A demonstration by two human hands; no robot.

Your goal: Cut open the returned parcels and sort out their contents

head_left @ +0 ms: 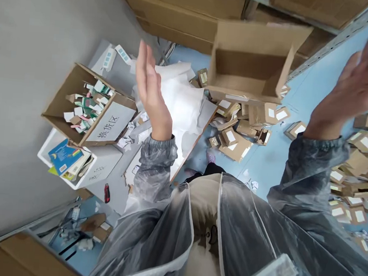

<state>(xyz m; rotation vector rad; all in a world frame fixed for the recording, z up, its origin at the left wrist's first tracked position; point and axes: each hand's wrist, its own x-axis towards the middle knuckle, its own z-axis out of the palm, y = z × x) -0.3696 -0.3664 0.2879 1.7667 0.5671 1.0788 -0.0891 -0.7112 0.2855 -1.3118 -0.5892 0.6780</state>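
My left hand (152,92) is raised over the white paper sheets (180,107) on the table, its fingers stretched out and nothing in it. Far to the right, my right hand (359,84) is also held up above the floor, slightly blurred, with fingers extended and no object against it. Between the two hands, further away, an empty-looking cardboard box (249,85) stands with its flaps up. Left of my left hand, an open carton (112,123) with a handwritten label holds several small green and white packs.
A white bin (100,169) holds booklets beside a red utility knife (107,193). Power strips (109,58) lie at the table's far end. Small cardboard boxes (231,135) litter the blue floor, with a larger pile (358,170) at right. Stacked cartons (185,13) line the back.
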